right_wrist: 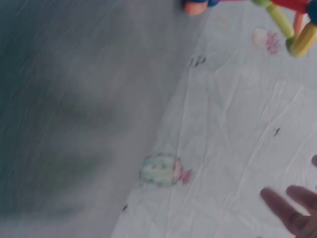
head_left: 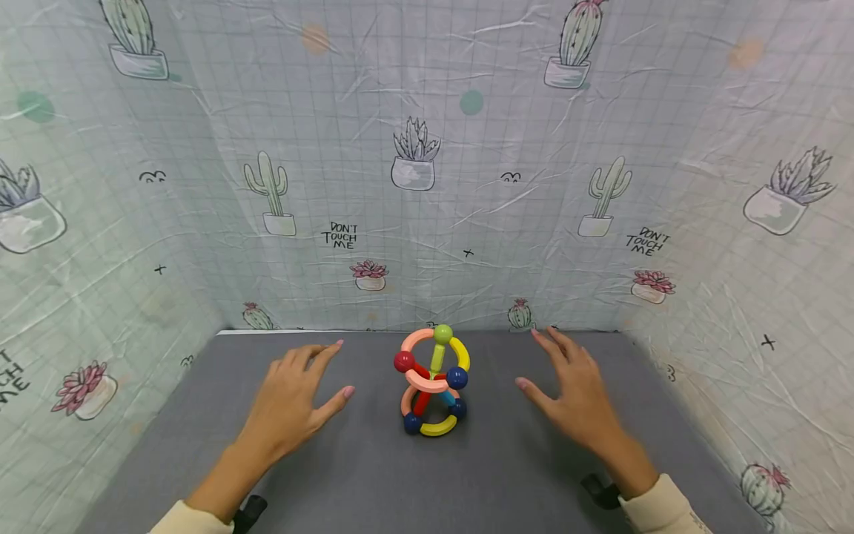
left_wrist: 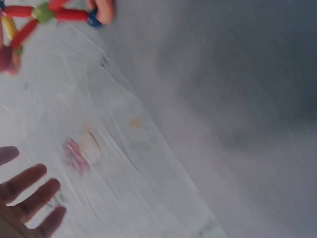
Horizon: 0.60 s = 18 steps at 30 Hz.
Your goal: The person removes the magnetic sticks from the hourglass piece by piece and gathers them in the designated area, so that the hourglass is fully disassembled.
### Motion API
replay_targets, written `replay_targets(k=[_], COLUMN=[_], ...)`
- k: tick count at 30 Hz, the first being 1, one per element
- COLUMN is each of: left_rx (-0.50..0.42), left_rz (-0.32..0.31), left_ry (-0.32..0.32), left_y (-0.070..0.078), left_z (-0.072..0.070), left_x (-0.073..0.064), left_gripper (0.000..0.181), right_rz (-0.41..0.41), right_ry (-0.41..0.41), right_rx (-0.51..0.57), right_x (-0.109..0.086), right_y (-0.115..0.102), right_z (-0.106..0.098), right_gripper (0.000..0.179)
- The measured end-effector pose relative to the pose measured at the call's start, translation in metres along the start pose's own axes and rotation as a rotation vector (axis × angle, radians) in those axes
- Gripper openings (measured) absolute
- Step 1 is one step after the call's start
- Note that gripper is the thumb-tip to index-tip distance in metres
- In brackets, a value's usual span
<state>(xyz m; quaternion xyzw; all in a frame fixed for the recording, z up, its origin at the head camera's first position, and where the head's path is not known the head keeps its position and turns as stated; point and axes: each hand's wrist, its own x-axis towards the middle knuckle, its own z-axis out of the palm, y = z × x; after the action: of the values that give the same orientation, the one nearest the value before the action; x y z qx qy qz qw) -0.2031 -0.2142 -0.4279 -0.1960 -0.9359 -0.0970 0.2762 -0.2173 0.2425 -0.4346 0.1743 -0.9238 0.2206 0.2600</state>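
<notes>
A toy built of coloured balls, straight rods and curved rods (head_left: 430, 385) stands upright on the grey table, between the two hands. Its upper ring has a green, a red and a blue ball; dark blue balls and a yellow curved rod show at its base. To its left, my left hand (head_left: 291, 397) hovers with fingers spread, apart from the toy. My right hand (head_left: 577, 393) is on the other side, fingers also spread and touching nothing. Parts of the toy show at the top of the left wrist view (left_wrist: 43, 14) and the right wrist view (right_wrist: 280, 20).
The grey table top (head_left: 494, 482) runs back to a wrinkled sheet (head_left: 427, 267) printed with cacti, which rises behind it and along both sides. Dark straps with small black parts (head_left: 250, 512) sit at the wrists, by the cream sleeves (head_left: 663, 508).
</notes>
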Motion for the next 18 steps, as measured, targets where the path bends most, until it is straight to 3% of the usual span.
replay_targets(k=[6,12,18], left_rx=[-0.112,-0.229,-0.335], left_rz=[0.045,0.058,0.073], left_ry=[0.044,0.047,0.053], left_y=[0.04,0.077,0.104], left_z=[0.001,0.013,0.029], left_x=[0.005,0.01,0.02], left_gripper=[0.066,0.061,0.051], right_rz=[-0.11,-0.113,-0.145], right_ry=[0.055,0.017,-0.019], right_rx=[0.152,0.249,0.326], right_x=[0.005,0.007,0.01], right_y=[-0.022,-0.045,-0.061], right_z=[0.01,0.018,0.028], right_gripper=[0.081,0.077,0.069])
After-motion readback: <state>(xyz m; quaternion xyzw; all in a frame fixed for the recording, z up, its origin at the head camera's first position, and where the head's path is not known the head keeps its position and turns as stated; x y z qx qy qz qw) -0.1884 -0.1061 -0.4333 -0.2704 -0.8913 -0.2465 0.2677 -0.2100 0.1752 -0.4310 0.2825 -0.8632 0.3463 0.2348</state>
